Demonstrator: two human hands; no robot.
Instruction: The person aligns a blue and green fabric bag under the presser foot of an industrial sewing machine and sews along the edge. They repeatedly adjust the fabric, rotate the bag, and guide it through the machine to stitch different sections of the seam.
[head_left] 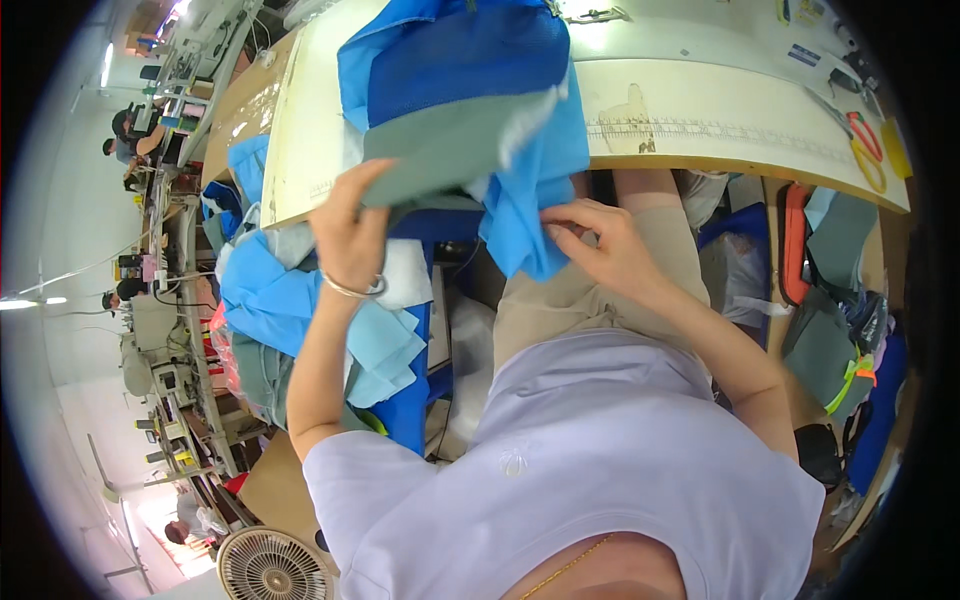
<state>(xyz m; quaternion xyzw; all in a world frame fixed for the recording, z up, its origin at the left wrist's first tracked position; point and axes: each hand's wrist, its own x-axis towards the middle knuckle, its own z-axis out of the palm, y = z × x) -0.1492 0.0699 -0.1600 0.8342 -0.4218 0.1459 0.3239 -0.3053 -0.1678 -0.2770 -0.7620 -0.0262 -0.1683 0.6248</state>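
A sewn fabric piece with dark blue (465,75), grey-green (440,140) and light blue (540,215) panels lies over the near edge of the white work table (700,105) and hangs toward my lap. My left hand (350,220), a bangle on its wrist, is closed on the left end of the grey-green panel and holds it raised. That panel's right edge is blurred. On the right, my right hand (600,240) pinches the edge of the hanging light blue part between thumb and fingers.
Scissors with red and yellow handles (865,150) lie at the table's right end. Blue cloth pieces (265,290) are heaped left of my lap. Grey-green pieces (825,345) and an orange-red item (795,245) are at right. A fan (275,565) stands lower left; several people are farther off.
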